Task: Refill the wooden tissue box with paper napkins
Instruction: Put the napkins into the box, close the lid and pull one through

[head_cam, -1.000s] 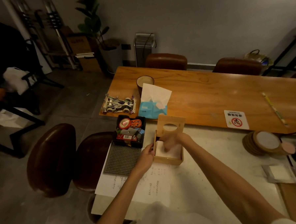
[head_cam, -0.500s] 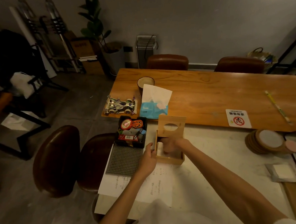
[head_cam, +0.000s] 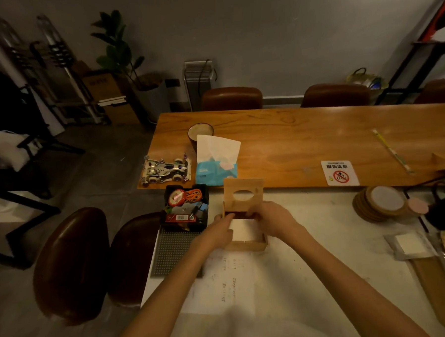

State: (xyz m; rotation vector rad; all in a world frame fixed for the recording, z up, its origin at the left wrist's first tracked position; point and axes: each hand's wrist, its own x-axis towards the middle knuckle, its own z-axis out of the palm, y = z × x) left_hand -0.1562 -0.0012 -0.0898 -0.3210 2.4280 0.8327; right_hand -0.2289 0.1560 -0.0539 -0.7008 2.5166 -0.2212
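Two bare forearms are seen reaching in from the lower edge of the view, uncovered from elbow to wrist. No sleeve, watch, ring or glove is worn on the left hand (head_cam: 218, 232) or the right hand (head_cam: 273, 218). A pale, blurred garment is glimpsed at the bottom edge, between the arms.

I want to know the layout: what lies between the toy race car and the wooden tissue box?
In the head view, the black tray of small items lies between the toy race car and the wooden tissue box.
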